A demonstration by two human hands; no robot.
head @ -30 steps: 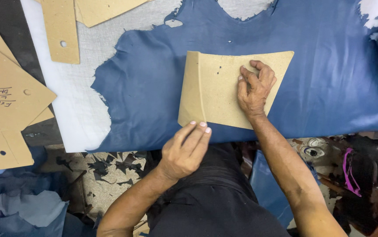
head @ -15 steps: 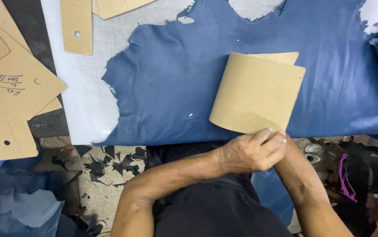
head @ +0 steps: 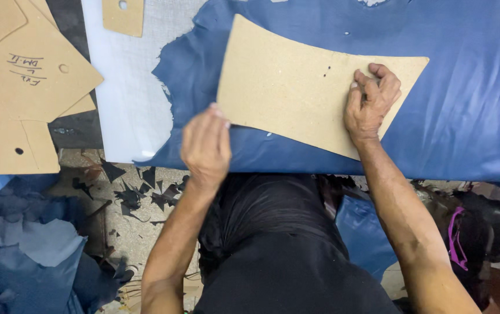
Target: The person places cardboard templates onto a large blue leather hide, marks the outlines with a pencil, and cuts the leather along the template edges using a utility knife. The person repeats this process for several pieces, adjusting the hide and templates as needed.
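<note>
Step in hand: the person is laying a tan, curved-sided cardboard pattern piece flat on a blue leather hide and is settling its position, by my reading.

Right hand: the right hand is pressing down on the pattern near its pointed right end, fingers bent and close together, tips bearing on the board beside two small punched holes.

Left hand: the left hand is hovering at the pattern's lower left edge; it is blurred, fingers seeming together, and I cannot tell whether it is gripping anything.

Where the pattern lies: wholly on the hide, tilting down to the right, near the table's front edge.

Next move, as a judgement: tracing or cutting would call for the board staying pinned without sliding on the smooth leather.

Materials: the board is looking matte, stiff and fibrous; the hide is looking soft, faintly glossy, with a ragged left border over a white table surface.

Surroundings: more tan cardboard patterns are lying at the left; dark offcuts are littering the floor.
</note>
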